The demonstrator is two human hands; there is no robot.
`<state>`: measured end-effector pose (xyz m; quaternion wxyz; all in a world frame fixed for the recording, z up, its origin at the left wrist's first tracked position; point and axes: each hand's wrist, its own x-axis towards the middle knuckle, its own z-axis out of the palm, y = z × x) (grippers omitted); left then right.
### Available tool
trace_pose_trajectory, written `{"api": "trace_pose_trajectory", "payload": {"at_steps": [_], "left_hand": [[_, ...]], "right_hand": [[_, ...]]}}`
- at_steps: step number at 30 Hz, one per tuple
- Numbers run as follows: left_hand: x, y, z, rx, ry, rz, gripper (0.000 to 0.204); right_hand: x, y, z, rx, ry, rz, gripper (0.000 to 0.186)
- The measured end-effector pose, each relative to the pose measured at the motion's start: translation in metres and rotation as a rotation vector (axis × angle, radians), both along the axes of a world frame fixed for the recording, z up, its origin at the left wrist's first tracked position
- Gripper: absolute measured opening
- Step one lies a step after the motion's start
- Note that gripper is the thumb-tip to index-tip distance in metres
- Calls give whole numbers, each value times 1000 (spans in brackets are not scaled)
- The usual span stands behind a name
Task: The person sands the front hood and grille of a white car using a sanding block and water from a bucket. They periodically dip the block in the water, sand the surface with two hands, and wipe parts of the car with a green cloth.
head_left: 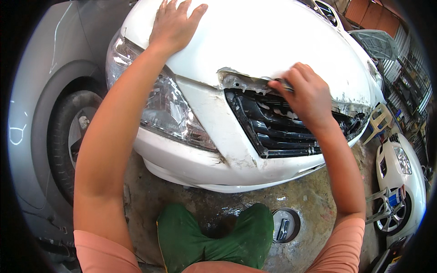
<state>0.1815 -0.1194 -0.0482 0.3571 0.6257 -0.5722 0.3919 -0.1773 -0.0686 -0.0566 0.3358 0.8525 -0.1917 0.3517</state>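
The front of a white car (227, 36) fills the upper middle, with a clear headlight (170, 113) and a black grille (261, 129) covered in wet pale drips. My left hand (175, 27) rests palm down on the hood, fingers apart. My right hand (305, 95) curls, slightly blurred, round a small dark object (282, 83) at the scuffed, grey strip (246, 82) along the hood's front edge, just above the grille. I cannot make out what that object is.
A grey car (36, 113) stands close on the left. A bucket (287, 216) with a dark block inside sits beside my green-clad knees (177, 234). At right are a beige plastic chair (380, 118), another white bumper (400, 161) and a metal stand (382, 204).
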Motion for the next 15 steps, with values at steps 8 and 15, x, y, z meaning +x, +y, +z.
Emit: {"api": "trace_pose_trajectory", "payload": {"at_steps": [8,15], "left_hand": [[1,18,0,-47,-287,37,38],[-11,20,-1,5,-219,17,39]], "right_hand": [[57,25,-14,58,-14,-112,26],[82,30,-6,17,-35,-97,29]]}}
